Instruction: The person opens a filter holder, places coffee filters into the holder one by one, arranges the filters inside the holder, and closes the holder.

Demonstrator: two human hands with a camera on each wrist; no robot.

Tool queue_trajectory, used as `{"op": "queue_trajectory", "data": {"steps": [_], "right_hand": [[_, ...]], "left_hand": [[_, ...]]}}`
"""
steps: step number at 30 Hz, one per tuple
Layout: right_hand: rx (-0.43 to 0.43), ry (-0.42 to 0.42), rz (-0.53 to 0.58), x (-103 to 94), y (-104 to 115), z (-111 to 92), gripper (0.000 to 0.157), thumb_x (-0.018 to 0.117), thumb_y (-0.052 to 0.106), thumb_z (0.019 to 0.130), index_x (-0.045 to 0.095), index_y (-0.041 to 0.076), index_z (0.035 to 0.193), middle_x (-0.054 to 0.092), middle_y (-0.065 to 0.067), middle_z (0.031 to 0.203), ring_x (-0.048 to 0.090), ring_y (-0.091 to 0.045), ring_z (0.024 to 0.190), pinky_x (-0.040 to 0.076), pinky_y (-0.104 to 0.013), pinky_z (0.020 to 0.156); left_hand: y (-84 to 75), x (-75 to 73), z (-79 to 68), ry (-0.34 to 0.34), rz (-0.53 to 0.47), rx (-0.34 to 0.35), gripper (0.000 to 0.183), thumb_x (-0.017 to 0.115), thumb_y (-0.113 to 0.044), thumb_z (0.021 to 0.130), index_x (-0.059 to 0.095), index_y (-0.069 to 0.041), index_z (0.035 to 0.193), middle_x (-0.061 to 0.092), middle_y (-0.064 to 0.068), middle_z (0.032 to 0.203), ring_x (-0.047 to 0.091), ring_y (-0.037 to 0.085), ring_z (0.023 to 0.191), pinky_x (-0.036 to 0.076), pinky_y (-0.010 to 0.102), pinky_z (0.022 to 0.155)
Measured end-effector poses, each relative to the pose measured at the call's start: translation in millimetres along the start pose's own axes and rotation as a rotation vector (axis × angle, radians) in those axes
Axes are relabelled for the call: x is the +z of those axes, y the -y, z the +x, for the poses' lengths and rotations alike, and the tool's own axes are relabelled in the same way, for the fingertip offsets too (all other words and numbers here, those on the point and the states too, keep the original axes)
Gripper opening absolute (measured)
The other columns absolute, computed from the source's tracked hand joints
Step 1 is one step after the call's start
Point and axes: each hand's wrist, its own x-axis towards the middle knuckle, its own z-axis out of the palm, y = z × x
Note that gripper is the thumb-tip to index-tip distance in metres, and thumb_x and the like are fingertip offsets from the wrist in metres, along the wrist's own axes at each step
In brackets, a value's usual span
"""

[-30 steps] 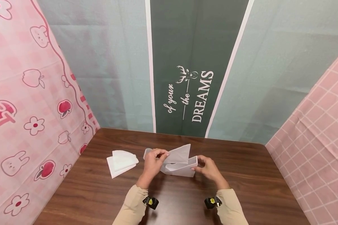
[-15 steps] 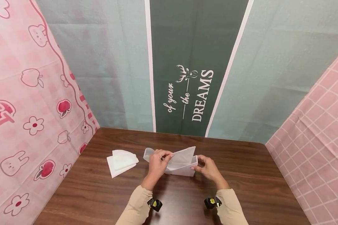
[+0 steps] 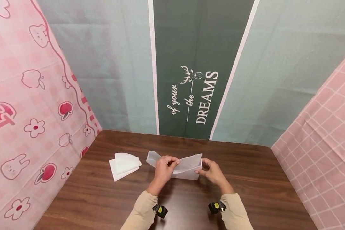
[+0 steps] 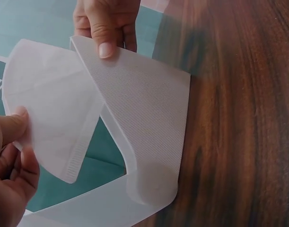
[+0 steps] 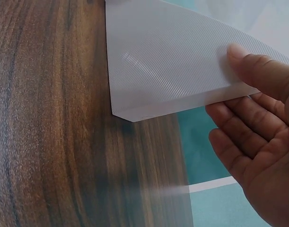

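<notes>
A white ribbed plastic holder (image 3: 187, 175) for coffee filters stands on the table, its top open and its left end sloping low. My right hand (image 3: 213, 172) grips its tall right end, thumb on the near ribbed face (image 5: 168, 56) and fingers behind. Between the thumb and fingers of my left hand (image 3: 162, 170) is a thin white paper coffee filter (image 4: 54, 94), fan-shaped with a crimped edge. The filter's right part reaches down behind the holder's near wall, its upper edge standing above the rim. In the left wrist view one side of the filter passes behind that wall.
On the wooden table (image 3: 103, 198), left of the holder, lie white coffee filters (image 3: 126, 164), overlapping. A translucent curved end (image 3: 152, 155) of the holder sticks out past my left hand. Fabric curtains (image 3: 126, 80) hang behind the table and at both sides.
My left hand has moved right and slightly down with the coffee filter, which sits lower and farther right in the holder. My right hand keeps its grip in the same place.
</notes>
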Motion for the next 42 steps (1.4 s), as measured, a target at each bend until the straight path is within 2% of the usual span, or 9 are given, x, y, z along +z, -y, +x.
{"op": "queue_trajectory", "data": {"steps": [7, 14, 23, 30, 42], "right_hand": [[0.016, -0.004, -0.025, 0.6, 0.6, -1.0, 0.04, 0.08, 0.009, 0.071, 0.064, 0.002, 0.107, 0.066, -0.007, 0.1, 0.061, -0.025, 0.093, 0.047, -0.043, 0.082], [0.031, -0.006, -0.017, 1.6, 1.6, -1.9, 0.04, 0.08, 0.008, 0.071, 0.064, 0.003, 0.107, 0.065, -0.007, 0.099, 0.061, -0.024, 0.093, 0.048, -0.042, 0.082], [0.024, 0.002, -0.02, 1.4, 2.7, -0.9, 0.041, 0.08, 0.009, 0.072, 0.063, 0.002, 0.109, 0.065, -0.008, 0.101, 0.061, -0.024, 0.093, 0.048, -0.042, 0.081], [0.031, -0.002, -0.021, 1.6, 2.4, -0.3, 0.04, 0.08, 0.009, 0.072, 0.064, 0.003, 0.108, 0.065, -0.007, 0.101, 0.061, -0.025, 0.093, 0.048, -0.043, 0.082], [0.031, -0.013, -0.013, 1.4, 2.3, -0.6, 0.04, 0.08, 0.007, 0.071, 0.064, 0.003, 0.107, 0.065, -0.007, 0.1, 0.061, -0.024, 0.092, 0.048, -0.042, 0.082]], "left_hand": [[0.8, 4.4, -4.2, 0.025, -0.002, -0.043, 0.006, 0.076, -0.01, 0.077, 0.072, -0.007, 0.073, 0.065, -0.002, 0.07, 0.055, 0.009, 0.061, 0.044, 0.021, 0.054], [2.5, 8.4, -4.0, 0.048, 0.082, -0.076, 0.005, 0.076, -0.01, 0.077, 0.073, -0.008, 0.074, 0.065, -0.002, 0.071, 0.056, 0.008, 0.062, 0.044, 0.022, 0.057], [4.9, 13.8, -0.8, 0.084, 0.185, -0.109, 0.004, 0.078, -0.01, 0.074, 0.074, -0.01, 0.072, 0.067, -0.002, 0.072, 0.062, 0.015, 0.068, 0.046, 0.029, 0.062], [4.0, 18.5, 1.0, 0.101, 0.241, -0.163, 0.009, 0.077, -0.006, 0.072, 0.071, -0.012, 0.07, 0.065, -0.006, 0.067, 0.059, 0.011, 0.062, 0.045, 0.026, 0.06], [5.5, 21.5, 1.9, 0.17, 0.347, -0.147, 0.012, 0.078, -0.012, 0.071, 0.069, -0.017, 0.066, 0.062, -0.008, 0.063, 0.058, 0.015, 0.06, 0.043, 0.028, 0.056]]}}
